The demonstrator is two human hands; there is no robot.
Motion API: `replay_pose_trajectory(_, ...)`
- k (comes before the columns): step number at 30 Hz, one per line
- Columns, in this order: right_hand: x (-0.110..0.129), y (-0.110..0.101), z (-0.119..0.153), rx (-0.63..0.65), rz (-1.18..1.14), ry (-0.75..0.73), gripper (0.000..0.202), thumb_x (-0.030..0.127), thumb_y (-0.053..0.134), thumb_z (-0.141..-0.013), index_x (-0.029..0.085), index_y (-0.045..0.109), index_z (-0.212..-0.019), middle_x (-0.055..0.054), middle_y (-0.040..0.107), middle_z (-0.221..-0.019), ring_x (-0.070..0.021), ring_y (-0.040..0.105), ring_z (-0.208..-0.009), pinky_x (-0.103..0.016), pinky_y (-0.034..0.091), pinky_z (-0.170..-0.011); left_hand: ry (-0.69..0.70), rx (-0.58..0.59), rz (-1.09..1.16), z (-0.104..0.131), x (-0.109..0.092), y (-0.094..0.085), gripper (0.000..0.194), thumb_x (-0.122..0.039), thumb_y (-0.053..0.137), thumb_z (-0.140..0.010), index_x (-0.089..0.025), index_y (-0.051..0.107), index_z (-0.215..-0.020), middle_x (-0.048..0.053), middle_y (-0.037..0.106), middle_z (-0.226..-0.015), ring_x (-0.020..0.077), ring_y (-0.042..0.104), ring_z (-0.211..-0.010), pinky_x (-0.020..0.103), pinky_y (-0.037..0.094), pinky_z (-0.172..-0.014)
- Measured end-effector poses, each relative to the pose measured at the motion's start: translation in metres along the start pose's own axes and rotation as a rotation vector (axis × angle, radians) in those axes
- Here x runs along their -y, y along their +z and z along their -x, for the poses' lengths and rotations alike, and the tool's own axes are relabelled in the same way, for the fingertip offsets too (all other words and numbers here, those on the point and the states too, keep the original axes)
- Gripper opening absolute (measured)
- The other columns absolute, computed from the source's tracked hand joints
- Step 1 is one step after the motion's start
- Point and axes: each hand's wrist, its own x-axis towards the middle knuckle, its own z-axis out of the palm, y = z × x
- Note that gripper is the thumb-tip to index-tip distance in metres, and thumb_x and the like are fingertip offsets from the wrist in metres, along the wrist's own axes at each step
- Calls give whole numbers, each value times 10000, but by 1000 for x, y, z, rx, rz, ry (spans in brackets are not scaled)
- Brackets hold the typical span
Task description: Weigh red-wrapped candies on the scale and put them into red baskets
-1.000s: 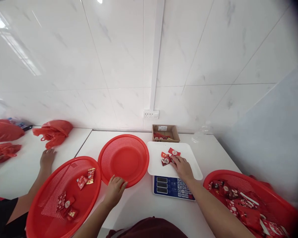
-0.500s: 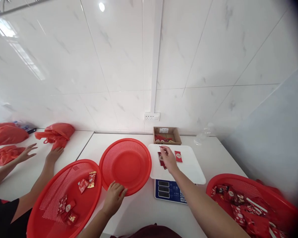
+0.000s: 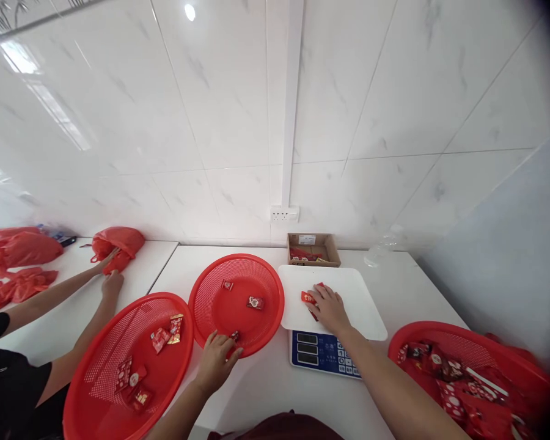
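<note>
My left hand (image 3: 217,360) is at the near rim of the middle red plastic basket (image 3: 270,333), its fingers curled over the edge. Inside that basket lie a small red packet (image 3: 228,285), a larger red and white packet (image 3: 255,302) and a small dark red piece (image 3: 235,335) by my fingertips. On the white tray (image 3: 357,305) of a blue scale (image 3: 318,362), my right hand (image 3: 329,308) closes down over red packets (image 3: 308,297). Its palm and fingers partly cover them, so their number is hidden.
A left red basket (image 3: 91,391) holds several wrapped packets; a right red basket (image 3: 421,330) is fuller. Behind the scale stand a cardboard box (image 3: 332,250) and a clear plastic bottle (image 3: 380,249). At left, another person's hands (image 3: 112,284) hold a red bag (image 3: 123,241).
Three packets now lie in the middle basket, which held none before. My right hand is lower over the tray's packets. The other person's hands have come together at the red bag.
</note>
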Motion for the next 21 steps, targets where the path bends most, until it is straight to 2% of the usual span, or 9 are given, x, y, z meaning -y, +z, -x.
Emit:
replay_pose_trajectory(2,-2,4,6,-68,9,-71,423,413,341,-913,248,612,-1192,-78,567,-1301,-272,435,-1225,-437,362,-1004,1,-1,-8,-2,-1,0,297,-397,436,-928,-216,628,-791,33,677,-813,193,631,-808,451,405,-954)
replay_pose_trajectory(5,-9,4,7,-116,-21,-41,376,382,390,-898,220,649,-1117,-97,630,-1158,-269,522,-1053,-400,424,-911,-5,11,-22,-5,-2,1,309,-383,422,-937,-212,631,-787,33,679,-808,192,633,-822,448,401,-961)
replay_pose_trajectory(7,-16,1,5,-132,-125,12,336,342,429,-877,214,655,-1090,-99,637,-1101,-253,545,-996,-380,428,-900,-14,18,-33,-7,-1,1,306,-373,421,-939,-211,640,-797,35,683,-807,195,633,-825,453,397,-966)
replay_pose_trajectory(10,-25,-7,1,-198,-472,308,307,320,487,-829,216,644,-1072,-95,628,-1080,-238,570,-978,-364,447,-871,-21,30,-40,-11,3,1,300,-374,431,-937,-212,658,-826,39,691,-813,198,634,-835,465,384,-984)
replay_pose_trajectory(12,-22,-12,-3,-234,-668,519,347,358,480,-822,187,618,-1090,-115,635,-1056,-247,593,-951,-371,481,-808,-26,48,-36,-14,6,1,297,-389,444,-932,-211,665,-844,40,696,-828,202,634,-846,474,372,-996)
replay_pose_trajectory(14,-8,-16,-7,-222,-774,594,410,416,447,-830,158,585,-1117,-124,659,-991,-238,627,-864,-360,517,-708,-36,66,-32,-17,8,1,298,-400,451,-928,-207,668,-856,42,698,-844,207,631,-857,484,363,-1003)
replay_pose_trajectory(17,33,-24,-13,-156,-930,512,478,523,433,-829,185,555,-1144,-80,691,-949,-183,659,-752,-300,542,-623,-42,66,-22,-19,8,0,293,-439,486,-906,-210,669,-886,49,701,-883,221,627,-888,495,350,-1014)
replay_pose_trajectory(19,67,-32,-14,-85,-1132,397,568,596,457,-805,208,509,-1217,-83,688,-1038,-175,673,-804,-299,557,-675,-18,63,-7,-19,7,-1,312,-493,540,-863,-218,665,-940,61,700,-964,239,619,-941,514,332,-1030)
replay_pose_trajectory(21,97,-41,-13,19,-1298,269,687,648,485,-776,259,408,-1338,-104,599,-1268,-194,655,-974,-334,556,-774,6,66,11,-18,5,-2,355,-527,582,-823,-227,654,-997,70,689,-1038,254,608,-987,533,310,-1048)
